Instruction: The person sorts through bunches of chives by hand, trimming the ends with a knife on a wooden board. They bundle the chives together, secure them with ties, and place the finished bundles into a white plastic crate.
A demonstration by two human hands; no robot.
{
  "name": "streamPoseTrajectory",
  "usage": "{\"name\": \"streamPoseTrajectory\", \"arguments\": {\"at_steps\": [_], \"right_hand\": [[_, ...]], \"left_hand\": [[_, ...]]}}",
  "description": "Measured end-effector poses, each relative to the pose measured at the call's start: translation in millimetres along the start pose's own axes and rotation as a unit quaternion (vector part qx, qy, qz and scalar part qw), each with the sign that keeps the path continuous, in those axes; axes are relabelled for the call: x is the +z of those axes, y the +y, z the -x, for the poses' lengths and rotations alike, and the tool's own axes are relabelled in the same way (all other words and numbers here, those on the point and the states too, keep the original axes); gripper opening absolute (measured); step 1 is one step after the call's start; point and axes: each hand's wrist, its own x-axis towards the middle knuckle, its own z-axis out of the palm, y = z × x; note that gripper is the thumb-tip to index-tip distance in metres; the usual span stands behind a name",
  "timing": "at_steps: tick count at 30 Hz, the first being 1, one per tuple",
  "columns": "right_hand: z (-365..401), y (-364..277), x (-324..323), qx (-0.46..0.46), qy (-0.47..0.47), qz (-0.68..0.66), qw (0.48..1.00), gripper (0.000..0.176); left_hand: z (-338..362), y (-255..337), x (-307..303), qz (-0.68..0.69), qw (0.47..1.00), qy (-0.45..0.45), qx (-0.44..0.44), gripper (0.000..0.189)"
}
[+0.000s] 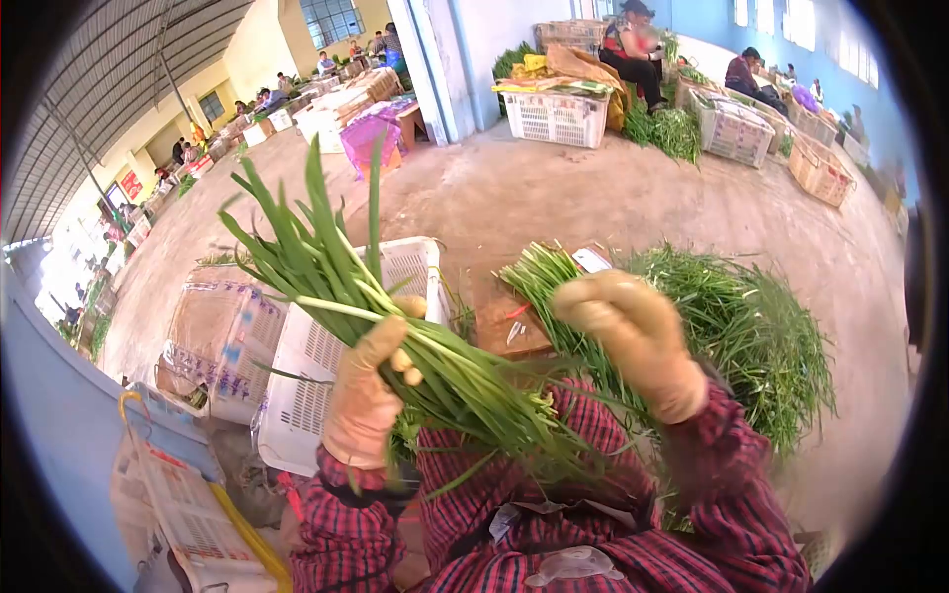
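My left hand, in a tan rubber glove, is closed around a bunch of garlic chives. The bunch slants across my lap, with leaves fanning to the upper left and others hanging at the lower right. My right hand, gloved too, is raised with curled fingers and slightly blurred; anything inside them is hidden. Behind that hand, a sheaf of cut chives lies on a brown board. A large loose heap of chives spreads to the right.
A white plastic crate stands at my left, beside a taped crate. Another crate leans near the blue wall. Across the concrete floor, a seated person is among filled crates. More people sit farther back.
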Motion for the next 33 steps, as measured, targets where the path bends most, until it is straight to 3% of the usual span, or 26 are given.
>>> {"name": "streamPoseTrajectory", "arguments": {"at_steps": [1, 3, 5, 6, 9, 11, 12, 13, 14, 15, 18, 20, 21, 23, 24, 27, 31, 33], "right_hand": [[-10.7, -9.7, 15.8, -0.066, -0.053, 0.047, 0.995, 0.023], [-24.3, -33.0, 53.3, -0.124, -0.055, 0.107, 0.985, 0.029], [-34.5, -36.2, 84.3, -0.155, -0.053, 0.186, 0.969, 0.032], [-39.4, -40.3, 92.9, -0.167, -0.041, 0.208, 0.963, 0.026], [-49.3, -36.6, 102.3, -0.196, -0.014, 0.227, 0.954, 0.023], [-44.9, -33.7, 103.7, -0.183, -0.034, 0.197, 0.963, 0.017], [-40.9, -29.8, 106.3, -0.068, -0.014, 0.054, 0.996, 0.014], [-40.5, -25.6, 107.4, 0.051, 0.004, -0.090, 0.995, 0.012], [-46.4, -21.4, 105.4, 0.040, 0.033, -0.204, 0.978, 0.011], [-51.2, -27.1, 96.7, 0.101, 0.035, -0.299, 0.948, 0.012], [-56.9, -16.0, 94.0, 0.106, -0.003, -0.310, 0.945, 0.017], [-52.7, -21.0, 105.1, 0.066, -0.064, -0.110, 0.990, 0.023], [-53.2, -34.3, 103.2, 0.064, -0.065, -0.109, 0.990, 0.023], [-53.0, -62.9, 98.4, 0.181, -0.162, -0.165, 0.956, 0.026], [-54.9, -53.5, 98.7, 0.170, -0.187, -0.204, 0.946, 0.024], [-62.3, -35.7, 101.5, 0.165, -0.149, -0.125, 0.967, 0.024], [-67.4, -10.4, 100.3, 0.165, -0.121, -0.122, 0.971, 0.021], [-64.8, -11.8, 107.0, 0.114, -0.101, -0.165, 0.974, 0.019]], "left_hand": [[4.4, -5.8, 2.4, 0.000, 1.000, 0.013, 0.008, 0.031], [8.2, -12.8, 11.6, 0.002, 0.999, 0.026, 0.022, 0.031], [10.5, -17.0, 21.8, -0.118, 0.985, 0.075, 0.102, 0.035], [11.2, -23.7, 18.6, -0.051, 0.985, 0.054, 0.154, 0.042], [19.4, -4.8, 16.6, -0.066, 0.993, 0.025, 0.095, 0.040], [17.6, -3.6, 4.9, -0.128, 0.983, -0.024, 0.129, 0.032], [20.9, -1.2, 7.2, -0.065, 0.994, 0.015, 0.090, 0.029], [22.8, 0.3, 7.3, -0.001, 0.997, 0.053, 0.051, 0.025], [22.2, -0.1, 1.7, 0.020, 0.997, 0.047, 0.054, 0.023], [22.9, -0.3, -0.4, 0.024, 0.997, 0.048, 0.058, 0.023], [21.8, 1.1, -1.1, -0.025, 0.997, 0.056, 0.050, 0.020], [17.7, 0.2, -0.6, 0.009, 0.998, 0.025, 0.052, 0.022], [15.2, -0.5, -1.3, 0.011, 0.998, 0.024, 0.054, 0.022], [11.1, -2.3, -3.2, 0.000, 0.998, 0.016, 0.062, 0.023], [11.1, -1.4, -2.2, -0.001, 0.998, 0.016, 0.063, 0.023], [10.2, 0.7, 1.8, -0.020, 0.998, 0.024, 0.057, 0.024], [1.4, -5.0, -3.4, -0.003, 0.996, 0.056, 0.063, 0.027], [-0.4, -5.3, -3.9, 0.000, 0.997, 0.050, 0.055, 0.028]]}}
